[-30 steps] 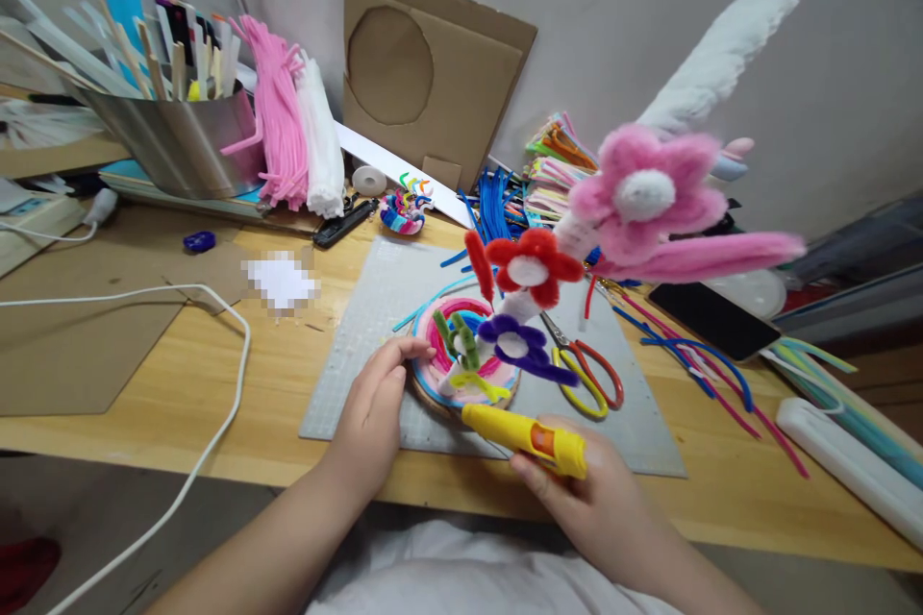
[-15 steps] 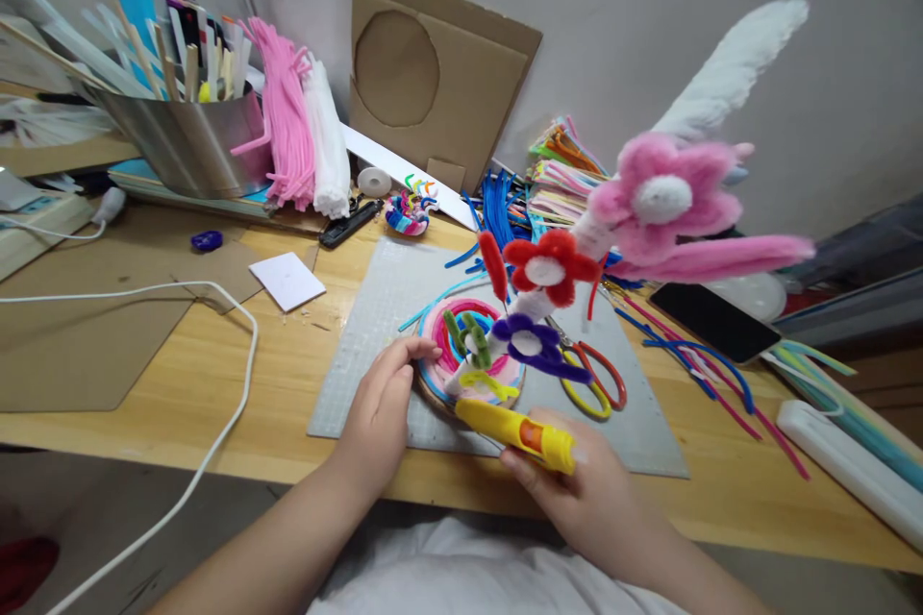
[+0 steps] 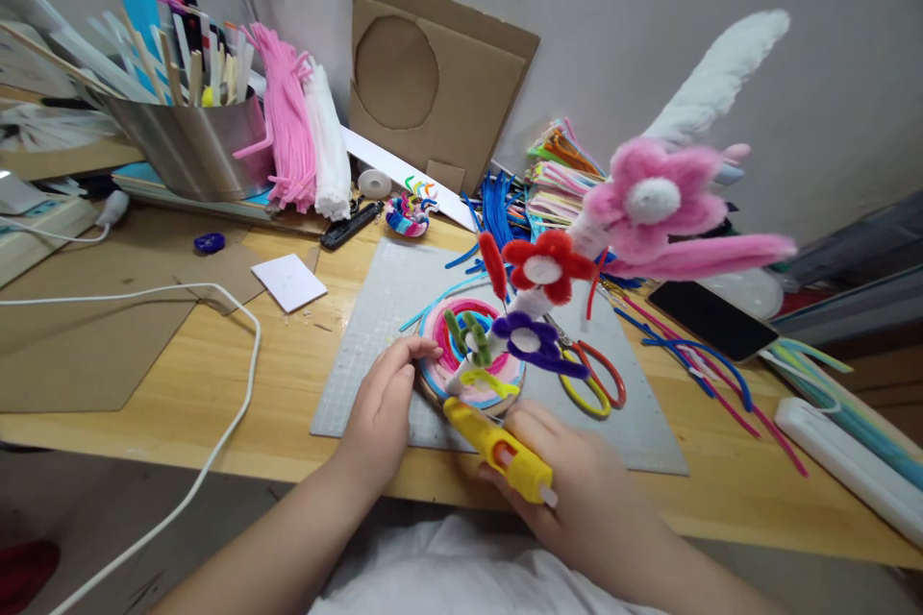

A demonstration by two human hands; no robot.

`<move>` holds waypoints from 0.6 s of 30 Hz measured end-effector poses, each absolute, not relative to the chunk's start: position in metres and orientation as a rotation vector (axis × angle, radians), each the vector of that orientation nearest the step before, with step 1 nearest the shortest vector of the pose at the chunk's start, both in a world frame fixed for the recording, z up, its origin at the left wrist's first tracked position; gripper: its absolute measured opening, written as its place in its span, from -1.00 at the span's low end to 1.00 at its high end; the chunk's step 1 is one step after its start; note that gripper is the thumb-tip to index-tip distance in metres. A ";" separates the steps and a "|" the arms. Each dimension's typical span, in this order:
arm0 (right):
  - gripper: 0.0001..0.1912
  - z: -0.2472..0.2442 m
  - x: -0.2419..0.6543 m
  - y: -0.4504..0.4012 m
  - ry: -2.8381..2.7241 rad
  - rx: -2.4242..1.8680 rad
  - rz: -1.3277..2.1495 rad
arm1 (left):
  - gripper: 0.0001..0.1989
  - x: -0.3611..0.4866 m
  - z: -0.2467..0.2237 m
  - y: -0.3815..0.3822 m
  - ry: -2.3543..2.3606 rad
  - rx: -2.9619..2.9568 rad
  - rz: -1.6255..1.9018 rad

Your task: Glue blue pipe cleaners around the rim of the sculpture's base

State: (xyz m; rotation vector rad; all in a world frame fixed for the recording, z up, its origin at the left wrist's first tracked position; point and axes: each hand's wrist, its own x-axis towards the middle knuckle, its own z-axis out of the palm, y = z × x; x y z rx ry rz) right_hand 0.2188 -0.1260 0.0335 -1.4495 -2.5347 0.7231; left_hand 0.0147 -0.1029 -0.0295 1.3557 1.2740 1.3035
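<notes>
My right hand is closed around a yellow hot glue gun, a pale glue stick poking out of its rear. The gun's nozzle end is at the near edge of a round base coiled with coloured pipe cleaners. Gripping that base's left rim is my left hand, fingers on top. A white fuzzy stem leans up and right from the base. It carries a pink flower, a red flower, a purple flower, a green piece and a yellow piece.
The base rests on a grey cutting mat, with scissors to its right. A phone and loose pipe cleaners lie further right. A white cable crosses the left side. Behind stand a metal tub and cut cardboard.
My right hand has tilted the glue gun, its rear dropping down and left and its front shifting slightly left. The flowered stem sways slightly left at its top. My left hand stays put.
</notes>
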 end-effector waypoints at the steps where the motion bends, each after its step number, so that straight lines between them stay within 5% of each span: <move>1: -0.87 0.033 0.218 -0.126 -2.585 -1.445 0.682 | -0.71 0.015 -0.030 -0.103 1.273 1.350 1.307; 12: -0.81 0.017 0.237 -0.128 -2.337 -1.287 0.957 | -0.67 0.011 -0.029 -0.102 1.303 1.302 1.320; 18: -0.54 0.007 0.287 -0.120 -1.371 -1.657 1.309 | -0.68 0.009 -0.025 -0.102 1.476 1.351 1.318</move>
